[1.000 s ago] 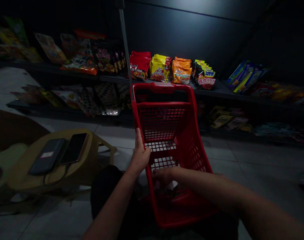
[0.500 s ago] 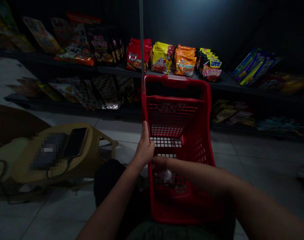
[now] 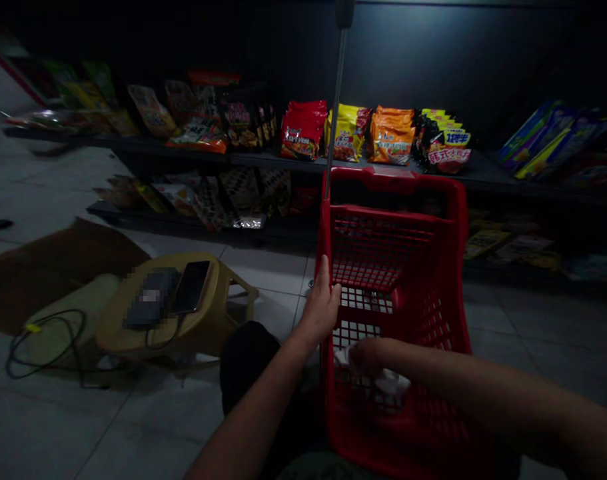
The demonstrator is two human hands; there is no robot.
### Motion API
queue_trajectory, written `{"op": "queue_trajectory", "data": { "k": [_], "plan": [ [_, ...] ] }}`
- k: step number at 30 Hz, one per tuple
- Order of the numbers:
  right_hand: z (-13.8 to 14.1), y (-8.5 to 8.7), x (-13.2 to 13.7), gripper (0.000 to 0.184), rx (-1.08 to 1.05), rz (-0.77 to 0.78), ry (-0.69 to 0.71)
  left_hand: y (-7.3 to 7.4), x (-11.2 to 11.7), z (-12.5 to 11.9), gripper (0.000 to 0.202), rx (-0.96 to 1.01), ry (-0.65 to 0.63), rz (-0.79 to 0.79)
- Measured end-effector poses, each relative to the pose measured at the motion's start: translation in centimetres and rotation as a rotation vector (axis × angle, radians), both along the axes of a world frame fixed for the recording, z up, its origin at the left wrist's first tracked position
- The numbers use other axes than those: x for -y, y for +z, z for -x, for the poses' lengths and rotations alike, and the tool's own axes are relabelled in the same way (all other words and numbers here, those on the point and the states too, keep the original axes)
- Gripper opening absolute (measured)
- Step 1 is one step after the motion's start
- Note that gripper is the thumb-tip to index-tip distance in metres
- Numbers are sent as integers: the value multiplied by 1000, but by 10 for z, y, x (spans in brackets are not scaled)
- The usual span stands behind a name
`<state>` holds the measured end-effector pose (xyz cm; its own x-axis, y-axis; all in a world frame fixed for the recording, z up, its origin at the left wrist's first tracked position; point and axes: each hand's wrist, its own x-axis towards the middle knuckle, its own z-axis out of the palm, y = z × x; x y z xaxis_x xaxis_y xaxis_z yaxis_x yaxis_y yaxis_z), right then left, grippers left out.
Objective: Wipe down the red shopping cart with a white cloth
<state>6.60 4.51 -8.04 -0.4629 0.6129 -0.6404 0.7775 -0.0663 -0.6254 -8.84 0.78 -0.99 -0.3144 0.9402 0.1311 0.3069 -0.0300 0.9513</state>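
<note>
The red basket (image 3: 393, 183) has slid rightward in your view. Your left hand (image 3: 323, 307) grips its side wall; your right hand (image 3: 368, 357) closes on a white cloth (image 3: 388, 381) inside it. A plastic stool (image 3: 218, 307) stands left, with snack packets (image 3: 390, 137) shelved ahead.
</note>
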Motion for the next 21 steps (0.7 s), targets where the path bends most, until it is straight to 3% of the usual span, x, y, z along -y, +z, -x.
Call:
{"op": "queue_trajectory", "data": {
  "k": [3, 5, 7, 10, 12, 14, 17, 21],
  "plan": [
    [-8, 4, 40, 39, 39, 276, 266, -6, 3, -2, 61, 86, 37, -35],
    [-9, 8, 66, 29, -65, 466, 250, -8, 4, -3, 58, 162, 59, -38],
    [-3, 19, 75, 24, -230, 548, -44, -8, 5, -4, 57, 216, 74, -24],
    [17, 52, 47, 37, -491, 440, -491, -6, 4, -5, 56, 241, 108, 0],
    [35, 77, 15, 50, -726, 298, -639, -6, 3, -7, 56, 298, 115, 15],
    [50, 90, -10, 55, -954, 150, -741, -8, 3, -9, 58, 369, 103, 15],
    [63, 75, -11, 43, -1051, 123, -708, -12, 2, -11, 56, 353, 109, -2],
    [59, 18, 18, 33, -770, 101, -670, -10, 3, -13, 54, 279, 121, 22]
  ]
}}
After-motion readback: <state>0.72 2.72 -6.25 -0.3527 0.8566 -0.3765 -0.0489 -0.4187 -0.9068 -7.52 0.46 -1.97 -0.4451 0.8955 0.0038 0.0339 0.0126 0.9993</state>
